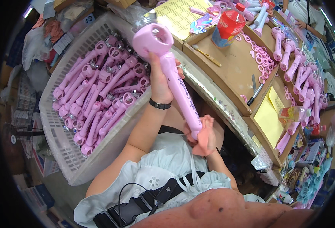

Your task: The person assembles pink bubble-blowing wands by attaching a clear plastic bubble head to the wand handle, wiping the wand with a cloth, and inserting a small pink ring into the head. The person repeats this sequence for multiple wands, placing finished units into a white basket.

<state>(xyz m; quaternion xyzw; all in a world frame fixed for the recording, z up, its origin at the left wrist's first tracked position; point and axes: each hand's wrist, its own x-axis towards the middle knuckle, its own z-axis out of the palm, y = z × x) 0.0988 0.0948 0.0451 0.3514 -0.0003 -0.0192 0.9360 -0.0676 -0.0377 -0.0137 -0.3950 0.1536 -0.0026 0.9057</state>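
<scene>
A pink toy wand with dark lettering on its handle slants across the middle of the view. Its thick ring-shaped head points up and away, topped by a silvery piece. Just below that head, my left hand is wrapped round the wand; a black band circles its wrist. My right hand is closed at the handle's lower end, with an orange cloth against the pink plastic. The cloth and handle partly hide the right fingers.
At the left stands a white plastic crate heaped with similar pink wands. The workbench on the right bears cardboard trays, pink rings, a red-labelled bottle, a brush, a marker and more wands. Another person stands far right.
</scene>
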